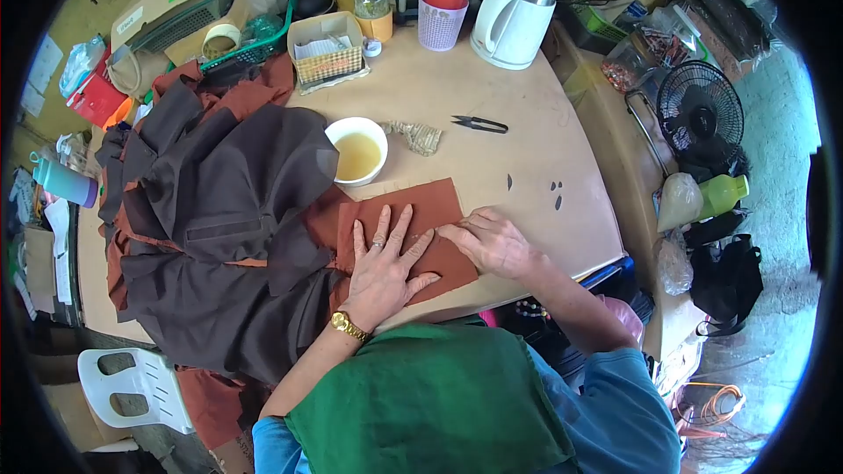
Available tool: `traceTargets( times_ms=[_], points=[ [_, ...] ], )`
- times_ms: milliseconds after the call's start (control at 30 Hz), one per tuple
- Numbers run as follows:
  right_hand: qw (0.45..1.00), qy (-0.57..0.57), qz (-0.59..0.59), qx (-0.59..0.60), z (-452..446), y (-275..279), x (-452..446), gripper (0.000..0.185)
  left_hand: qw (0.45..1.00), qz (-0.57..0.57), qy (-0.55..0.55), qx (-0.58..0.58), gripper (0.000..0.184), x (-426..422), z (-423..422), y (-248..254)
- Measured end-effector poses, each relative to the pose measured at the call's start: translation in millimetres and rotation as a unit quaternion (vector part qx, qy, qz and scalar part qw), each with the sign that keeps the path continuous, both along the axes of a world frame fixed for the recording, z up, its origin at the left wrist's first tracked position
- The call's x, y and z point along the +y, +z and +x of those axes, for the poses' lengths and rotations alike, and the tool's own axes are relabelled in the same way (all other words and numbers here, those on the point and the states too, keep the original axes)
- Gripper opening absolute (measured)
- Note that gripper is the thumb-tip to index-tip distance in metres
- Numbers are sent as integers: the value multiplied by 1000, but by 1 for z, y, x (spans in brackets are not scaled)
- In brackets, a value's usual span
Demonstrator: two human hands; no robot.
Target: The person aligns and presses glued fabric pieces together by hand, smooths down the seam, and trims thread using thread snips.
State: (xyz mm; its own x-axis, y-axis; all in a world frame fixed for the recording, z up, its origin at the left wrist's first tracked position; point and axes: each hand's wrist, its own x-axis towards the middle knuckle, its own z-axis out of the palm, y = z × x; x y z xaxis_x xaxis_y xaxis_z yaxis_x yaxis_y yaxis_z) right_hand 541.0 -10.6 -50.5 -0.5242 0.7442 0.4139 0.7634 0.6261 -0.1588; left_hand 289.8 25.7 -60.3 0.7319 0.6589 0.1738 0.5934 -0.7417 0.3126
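Note:
On the table lies a flat rust-brown cloth piece point(443, 202). My left hand point(384, 268) rests on it, palm down with fingers spread, a gold watch at the wrist. At the cloth's right part is my right hand point(493, 244), its fingers pinched together low over the surface; what they hold, if anything, is too small to tell. A large dark brown garment point(237, 167) with rust-coloured lining is heaped to the left and joins the cloth near my left hand. Just beyond the cloth stands a white bowl point(358, 154) of yellowish liquid.
Black thread snips point(479, 124) and a crumpled patterned rag point(420, 137) lie beyond the cloth. Small dark scraps point(556, 193) are to the right. A white kettle point(515, 17), lilac cup point(442, 25) and woven box point(327, 48) line the back. A white chair point(136, 386) stands lower left.

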Motion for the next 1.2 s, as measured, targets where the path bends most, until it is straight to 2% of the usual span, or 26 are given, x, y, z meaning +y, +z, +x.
traceTargets(
  times_ms=[33,100,233,300,433,533,700,833,900,933,1000,1133,1200],
  points=[
    [1000,0,0,0,0,-1,1,48,1000,0,0,0,74,0,0,0],
    [999,-8,-12,48,1,-3,3,35,1000,-11,5,-11,73,1,0,0],
    [994,-24,-42,96,2,-15,6,30,1000,-26,4,-3,74,2,-1,1],
    [988,-16,-94,121,4,-16,8,24,1000,-31,4,-4,75,2,-2,1],
    [990,0,-82,118,6,-13,15,21,999,-37,3,-2,74,3,-2,1],
    [985,4,-126,113,9,-14,19,22,999,-43,1,-1,74,3,-3,0],
    [958,-7,-222,182,11,-12,25,23,999,-45,10,-10,72,4,-3,2],
    [975,17,-156,159,15,-19,19,19,998,-54,3,14,76,5,-5,0],
    [991,73,-63,92,21,-15,9,30,999,-37,-5,35,79,4,-5,-2],
    [991,75,-67,91,25,-11,6,30,999,-40,-3,34,79,2,-5,-2],
    [994,108,5,-8,31,-2,0,19,998,-25,-6,51,81,4,-6,0],
    [995,86,-32,-36,35,6,-8,25,998,-23,-6,54,80,4,-5,0],
    [990,19,-127,53,24,13,-8,27,998,-30,-6,52,80,4,-5,0]
  ],
)
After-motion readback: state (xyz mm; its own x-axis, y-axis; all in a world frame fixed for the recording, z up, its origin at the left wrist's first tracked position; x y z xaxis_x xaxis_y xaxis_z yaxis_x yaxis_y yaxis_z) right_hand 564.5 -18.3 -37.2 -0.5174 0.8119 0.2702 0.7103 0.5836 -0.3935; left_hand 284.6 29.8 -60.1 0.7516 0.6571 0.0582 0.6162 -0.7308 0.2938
